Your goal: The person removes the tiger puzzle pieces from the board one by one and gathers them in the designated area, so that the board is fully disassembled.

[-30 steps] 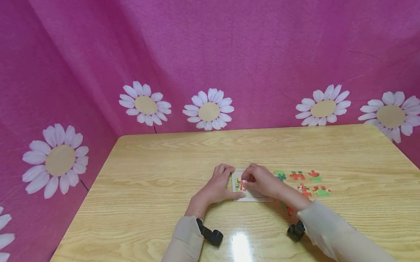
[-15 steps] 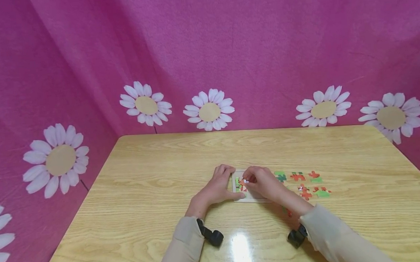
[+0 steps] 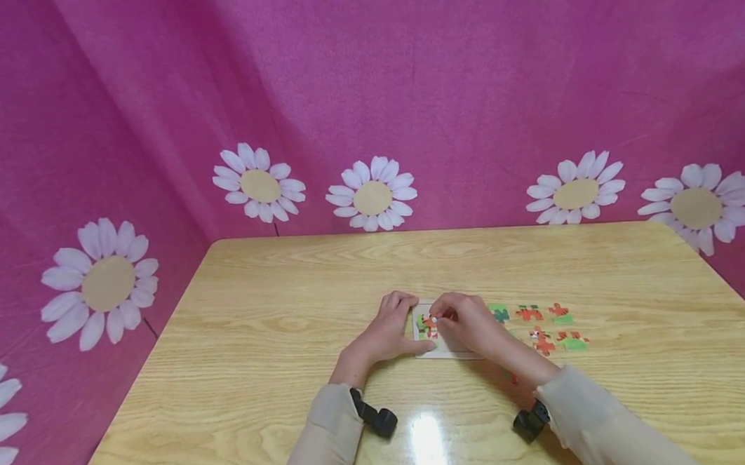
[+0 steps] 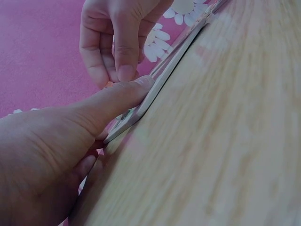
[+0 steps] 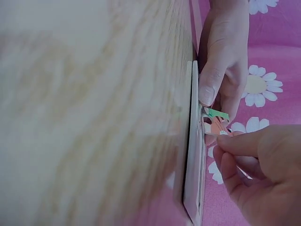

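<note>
A shallow white puzzle tray [image 3: 450,353] lies flat on the table. My left hand [image 3: 387,332] holds its left end, thumb on the near rim and fingers at the far corner. My right hand [image 3: 471,324] is over the tray, pinching an orange-and-green jigsaw piece [image 5: 217,124] between thumb and fingertips. In the right wrist view the piece stands tilted up from the tray. Green and red print shows below it near the tray's left side, partly hidden by the fingers.
Loose jigsaw pieces lie right of the tray, among them a green one [image 3: 499,313], a red one [image 3: 529,313] and a red-and-green one [image 3: 573,341]. Another red bit [image 3: 514,378] shows below the right forearm. A pink flowered cloth [image 3: 467,101] hangs behind the wooden table [image 3: 274,287].
The pinched jigsaw piece has shifted and turned slightly at the tray's left side. My right hand and forearm have moved a little to the right. The left hand stays in place.
</note>
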A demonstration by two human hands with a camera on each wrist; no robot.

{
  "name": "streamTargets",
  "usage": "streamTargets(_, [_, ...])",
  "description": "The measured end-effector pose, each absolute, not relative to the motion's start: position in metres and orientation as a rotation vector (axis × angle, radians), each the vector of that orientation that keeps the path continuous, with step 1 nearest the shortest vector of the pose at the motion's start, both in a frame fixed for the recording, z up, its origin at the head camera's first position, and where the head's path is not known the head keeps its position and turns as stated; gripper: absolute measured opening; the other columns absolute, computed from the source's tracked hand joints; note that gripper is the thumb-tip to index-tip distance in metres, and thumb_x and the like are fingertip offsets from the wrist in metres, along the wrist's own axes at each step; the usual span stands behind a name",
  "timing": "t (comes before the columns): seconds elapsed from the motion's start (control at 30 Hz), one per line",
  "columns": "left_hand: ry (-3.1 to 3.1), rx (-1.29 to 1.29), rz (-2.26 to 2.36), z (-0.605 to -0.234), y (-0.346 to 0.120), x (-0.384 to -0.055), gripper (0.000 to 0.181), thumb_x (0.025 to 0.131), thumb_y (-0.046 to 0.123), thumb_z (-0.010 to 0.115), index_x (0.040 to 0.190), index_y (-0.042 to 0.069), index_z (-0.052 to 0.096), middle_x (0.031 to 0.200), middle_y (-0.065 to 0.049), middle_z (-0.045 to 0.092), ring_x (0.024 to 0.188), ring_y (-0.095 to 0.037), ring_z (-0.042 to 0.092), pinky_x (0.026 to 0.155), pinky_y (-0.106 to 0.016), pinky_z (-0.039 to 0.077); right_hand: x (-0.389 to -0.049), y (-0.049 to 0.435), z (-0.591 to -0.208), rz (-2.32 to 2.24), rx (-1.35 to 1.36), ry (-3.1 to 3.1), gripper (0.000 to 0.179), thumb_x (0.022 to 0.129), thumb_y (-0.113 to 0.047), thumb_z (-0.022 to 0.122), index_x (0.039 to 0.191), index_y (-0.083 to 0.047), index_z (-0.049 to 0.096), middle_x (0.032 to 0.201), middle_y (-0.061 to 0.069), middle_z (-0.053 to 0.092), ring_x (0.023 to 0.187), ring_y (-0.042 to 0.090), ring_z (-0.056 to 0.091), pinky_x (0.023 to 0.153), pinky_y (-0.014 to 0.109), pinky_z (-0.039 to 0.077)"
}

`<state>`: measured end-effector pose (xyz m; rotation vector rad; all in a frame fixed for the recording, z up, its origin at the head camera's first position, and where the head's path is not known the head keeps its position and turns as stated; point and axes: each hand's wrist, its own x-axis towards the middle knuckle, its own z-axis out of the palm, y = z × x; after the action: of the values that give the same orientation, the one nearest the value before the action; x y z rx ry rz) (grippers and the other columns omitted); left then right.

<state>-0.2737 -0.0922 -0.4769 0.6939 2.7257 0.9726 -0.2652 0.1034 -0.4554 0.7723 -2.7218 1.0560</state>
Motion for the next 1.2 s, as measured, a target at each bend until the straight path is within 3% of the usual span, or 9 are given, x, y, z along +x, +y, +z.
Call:
streamTargets(0.97, [2.734, 0.704, 0.956, -0.476, -0.091, -0.275, 0.085, 0.080, 0.044, 0.078, 0.146, 0.007, 0.038, 0.142, -0.006, 0.037, 0.133, -0.020, 0.033, 0.117, -0.037, 0.035, -0.252, 0.140, -0.455, 1.159, 0.653, -2.732, 0.012, 0.086, 0.003, 0.069, 0.093, -0.007, 0.071, 0.089, 0.005, 0.072, 0.080, 0.011, 0.064, 0.070, 0.021, 0.055])
streamTargets(1.2, [2.722, 0.712, 1.002, -0.478, -0.092, -0.275, 0.084, 0.080, 0.043, 0.079, 0.144, 0.006, 0.039, 0.142, -0.006, 0.037, 0.133, -0.021, 0.033, 0.116, -0.039, 0.035, -0.246, 0.152, -0.458, 1.167, 0.645, -2.731, 0.011, 0.086, 0.003, 0.069, 0.093, -0.006, 0.070, 0.090, 0.006, 0.071, 0.079, 0.006, 0.062, 0.070, 0.019, 0.056])
